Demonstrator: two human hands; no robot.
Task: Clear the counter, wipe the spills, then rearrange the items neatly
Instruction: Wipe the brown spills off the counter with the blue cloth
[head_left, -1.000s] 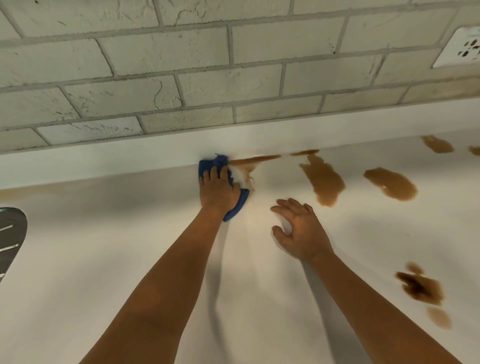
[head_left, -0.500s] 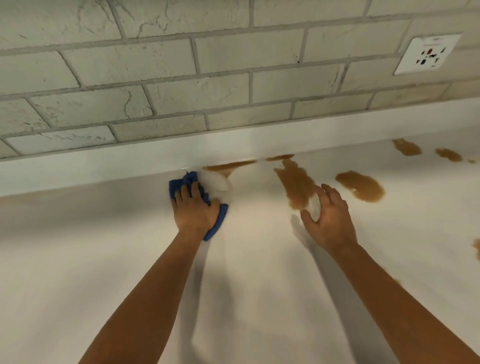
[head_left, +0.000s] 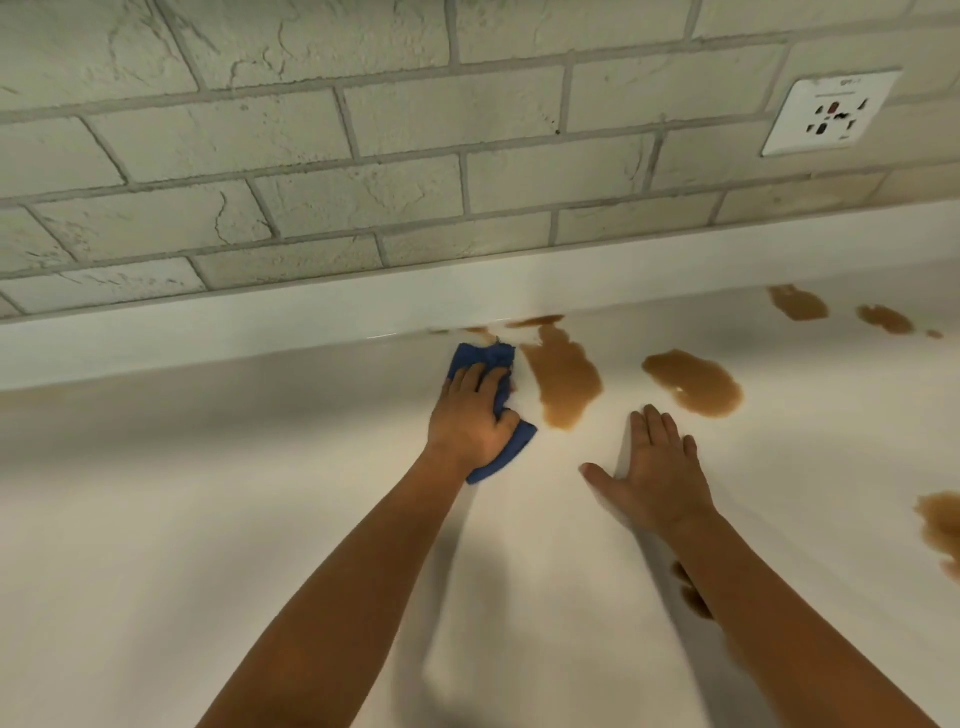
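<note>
Here, cloth (head_left: 485, 364): blue, on counter (head_left: 260, 493) by the back ledge, just left of a brown spill (head_left: 563, 382) | left hand (head_left: 470, 421): pressed flat on cloth | right hand (head_left: 657, 470): empty, fingers spread, palm down on counter | more spills (head_left: 693, 383) to the right.

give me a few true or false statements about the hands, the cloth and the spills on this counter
1. The left hand presses a blue cloth on the counter. True.
2. The right hand holds a sponge. False: it lies flat and empty on the counter.
3. Brown spills lie to the right of the cloth. True.
4. The counter is wiped clean. False: several spills remain.
5. A wall socket sits at the upper right. True.
</note>
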